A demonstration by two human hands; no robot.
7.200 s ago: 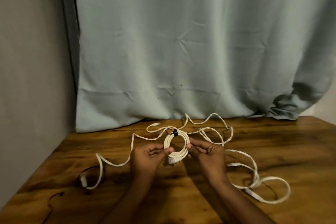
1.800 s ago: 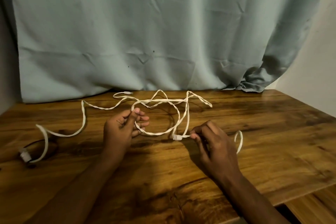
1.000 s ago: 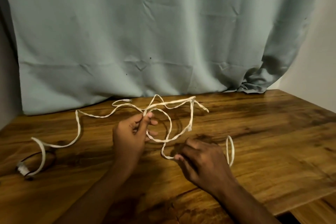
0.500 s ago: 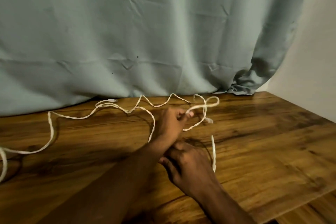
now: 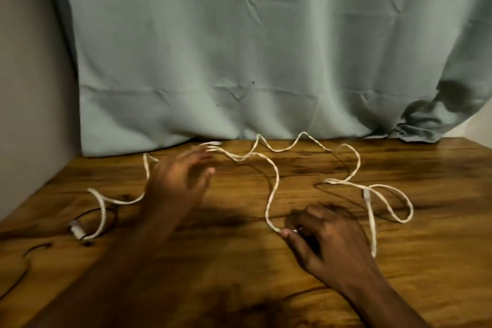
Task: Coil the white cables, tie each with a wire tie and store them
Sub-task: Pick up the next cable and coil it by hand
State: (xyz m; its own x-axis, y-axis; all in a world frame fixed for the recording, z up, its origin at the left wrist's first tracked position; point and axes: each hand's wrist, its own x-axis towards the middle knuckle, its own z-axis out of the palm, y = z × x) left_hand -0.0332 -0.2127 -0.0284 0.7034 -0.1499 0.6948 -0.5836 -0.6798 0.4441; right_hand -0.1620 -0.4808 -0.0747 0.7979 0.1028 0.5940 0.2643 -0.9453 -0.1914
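Two hands are over the wooden table [image 5: 266, 274], well apart now, whereas half a second ago the left forearm crossed in front of the right hand near the middle. Left hand [image 5: 178, 184] is blurred, fingers spread and loose, holding nothing; earlier it pinched a loop of the white cable [image 5: 274, 184] raised off the table. Right hand [image 5: 327, 237] rests on the table with fingers curled, fingertips pinching the cable where it comes down from the back. Cable lies uncoiled and slack across the table: it wanders along the back edge under the grey-green curtain [image 5: 239, 48], bends down to the right hand, and makes an open loop to the right of that hand with a connector [image 5: 367, 196] visible. To the left a second length runs from behind the left hand to a plug [image 5: 76, 230] near the left edge, lying over a thin black wire tie [image 5: 37, 247]. Camera view has swung left since the prior frame; the left wall [image 5: 26, 88] shows again.
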